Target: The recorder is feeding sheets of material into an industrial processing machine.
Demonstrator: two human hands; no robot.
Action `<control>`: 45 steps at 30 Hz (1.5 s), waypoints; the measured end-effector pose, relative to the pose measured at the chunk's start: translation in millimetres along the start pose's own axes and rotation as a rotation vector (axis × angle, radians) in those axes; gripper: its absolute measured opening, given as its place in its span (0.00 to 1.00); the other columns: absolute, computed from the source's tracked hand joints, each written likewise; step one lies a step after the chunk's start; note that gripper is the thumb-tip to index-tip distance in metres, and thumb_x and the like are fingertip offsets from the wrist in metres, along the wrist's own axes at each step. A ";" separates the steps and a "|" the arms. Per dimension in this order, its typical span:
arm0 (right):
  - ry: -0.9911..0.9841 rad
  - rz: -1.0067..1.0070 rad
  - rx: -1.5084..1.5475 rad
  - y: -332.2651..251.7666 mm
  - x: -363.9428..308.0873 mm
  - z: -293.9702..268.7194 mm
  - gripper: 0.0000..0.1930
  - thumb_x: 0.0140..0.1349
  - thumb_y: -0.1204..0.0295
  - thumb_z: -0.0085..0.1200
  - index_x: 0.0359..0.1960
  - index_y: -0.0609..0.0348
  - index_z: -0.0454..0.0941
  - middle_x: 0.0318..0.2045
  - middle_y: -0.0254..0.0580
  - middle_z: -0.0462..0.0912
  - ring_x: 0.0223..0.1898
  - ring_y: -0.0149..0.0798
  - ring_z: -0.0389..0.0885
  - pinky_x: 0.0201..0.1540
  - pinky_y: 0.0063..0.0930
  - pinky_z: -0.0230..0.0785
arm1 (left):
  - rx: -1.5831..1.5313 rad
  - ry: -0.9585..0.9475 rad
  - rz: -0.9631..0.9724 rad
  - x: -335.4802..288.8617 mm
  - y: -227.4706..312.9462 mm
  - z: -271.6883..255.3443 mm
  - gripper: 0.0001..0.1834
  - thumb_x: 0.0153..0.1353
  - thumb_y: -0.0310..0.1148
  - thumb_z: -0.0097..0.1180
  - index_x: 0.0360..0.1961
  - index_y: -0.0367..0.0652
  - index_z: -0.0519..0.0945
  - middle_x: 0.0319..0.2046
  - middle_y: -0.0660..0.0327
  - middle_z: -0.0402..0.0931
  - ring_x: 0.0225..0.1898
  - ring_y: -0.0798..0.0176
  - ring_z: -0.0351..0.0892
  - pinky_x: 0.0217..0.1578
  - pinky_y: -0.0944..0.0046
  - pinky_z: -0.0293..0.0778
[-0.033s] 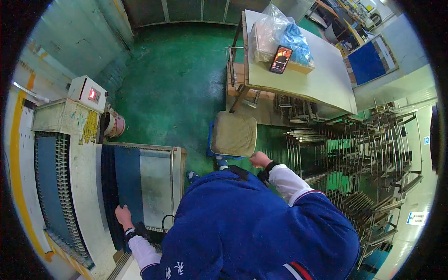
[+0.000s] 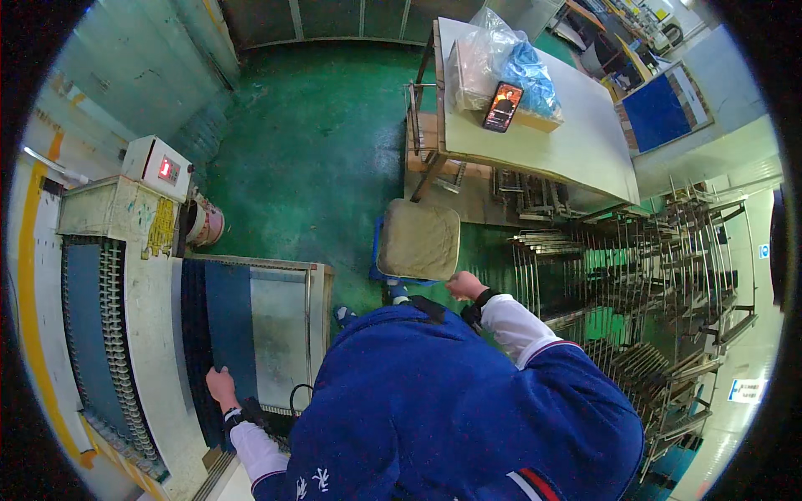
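Observation:
My left hand [image 2: 220, 388] is at the lower left, its fingers bent over the line where a dark blue strip [image 2: 195, 334] meets a lighter blue sheet [image 2: 230, 301]. What those fingers hold, if anything, is too small to make out. Both blue pieces lie at the end of a machine, beside a pale, glassy panel [image 2: 280, 334]. My right hand [image 2: 464, 286] is loosely closed near the right front corner of a worn, square stool seat [image 2: 418, 240]. Nothing shows in it.
On the table [image 2: 568, 159] are plastic-wrapped goods [image 2: 480, 67] and a lit phone [image 2: 503, 107]. Metal racks [image 2: 618, 284] crowd the right side. At left stand a control box [image 2: 157, 169], a bucket [image 2: 205, 221] and a chain conveyor [image 2: 121, 351]. Green floor [image 2: 309, 134] lies ahead.

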State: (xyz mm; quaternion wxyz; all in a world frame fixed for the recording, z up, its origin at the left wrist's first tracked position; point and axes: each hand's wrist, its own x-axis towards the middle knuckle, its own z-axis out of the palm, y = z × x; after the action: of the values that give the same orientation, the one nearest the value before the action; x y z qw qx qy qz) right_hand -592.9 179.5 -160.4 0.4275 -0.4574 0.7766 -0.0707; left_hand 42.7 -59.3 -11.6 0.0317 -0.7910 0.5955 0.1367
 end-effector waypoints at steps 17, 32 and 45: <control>0.002 0.115 0.151 2.9 3.0 7.5 0.15 0.49 0.62 0.50 0.16 0.63 0.76 0.14 0.44 0.77 0.16 0.40 0.78 0.23 0.32 0.71 | 0.012 0.030 -0.026 -5.3 5.6 -3.6 0.15 0.50 0.32 0.55 0.38 0.36 0.77 0.36 0.46 0.76 0.40 0.43 0.74 0.39 0.53 0.69; -0.008 0.027 0.088 3.3 3.1 6.5 0.14 0.48 0.62 0.49 0.16 0.62 0.76 0.14 0.44 0.77 0.16 0.41 0.77 0.25 0.33 0.71 | 0.019 0.044 -0.022 -3.6 1.2 0.1 0.14 0.50 0.33 0.55 0.36 0.36 0.77 0.34 0.46 0.76 0.38 0.43 0.74 0.36 0.52 0.69; -0.006 0.091 0.166 -3.4 -2.0 2.7 0.14 0.48 0.63 0.49 0.19 0.64 0.76 0.15 0.45 0.77 0.17 0.42 0.78 0.25 0.33 0.71 | 0.032 0.032 -0.009 0.9 -3.3 3.5 0.15 0.51 0.34 0.55 0.39 0.37 0.77 0.36 0.47 0.76 0.39 0.44 0.74 0.38 0.52 0.69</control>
State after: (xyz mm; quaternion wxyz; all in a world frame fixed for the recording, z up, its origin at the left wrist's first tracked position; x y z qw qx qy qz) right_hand -588.2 179.9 -159.1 0.4689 -0.3846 0.7868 -0.1141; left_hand 45.5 -58.4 -15.5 0.0353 -0.7951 0.5945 0.1145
